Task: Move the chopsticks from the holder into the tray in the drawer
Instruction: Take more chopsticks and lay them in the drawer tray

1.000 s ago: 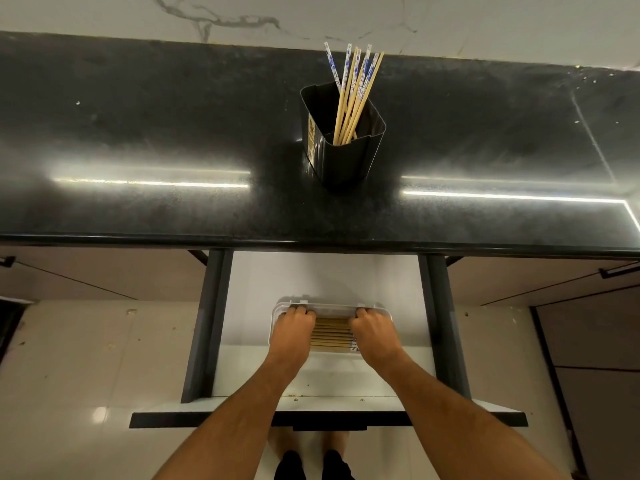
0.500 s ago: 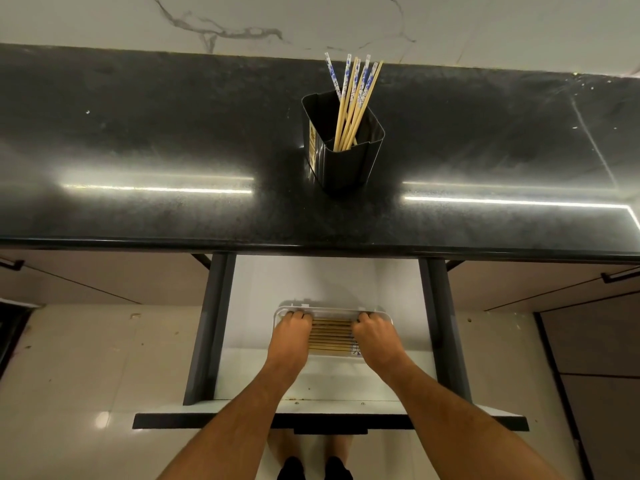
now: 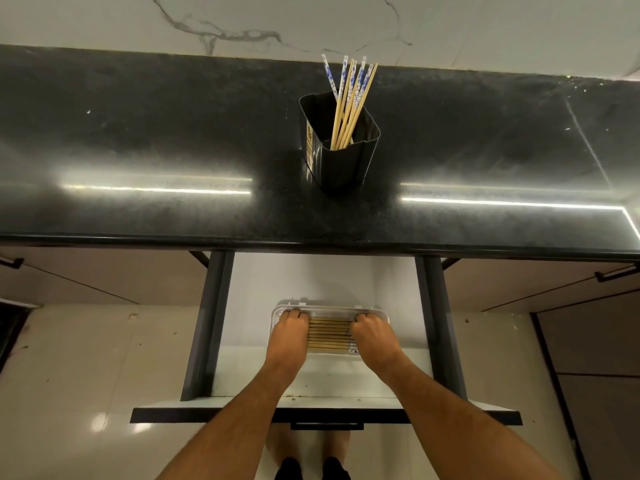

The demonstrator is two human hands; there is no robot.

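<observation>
A black holder (image 3: pixel 341 161) stands on the dark counter with several wooden chopsticks (image 3: pixel 349 105), blue-patterned at the top, leaning in it. Below, in the open drawer (image 3: pixel 249 368), lies a clear tray (image 3: pixel 329 310) with several chopsticks (image 3: pixel 329 336) laid side by side. My left hand (image 3: pixel 289 332) rests on the left end of that row and my right hand (image 3: pixel 370 336) on the right end, fingers curled down over the chopstick ends. What the fingertips do is hidden under the hands.
The black counter (image 3: pixel 173 150) runs across the view in front of a marble wall. Dark drawer rails (image 3: pixel 207 323) flank the white drawer floor. A drawer front with handle (image 3: pixel 327 425) is nearest me. My feet stand on a tiled floor below.
Both hands stay on the chopsticks in the tray, with only a slight shift. The view has tilted a little.
</observation>
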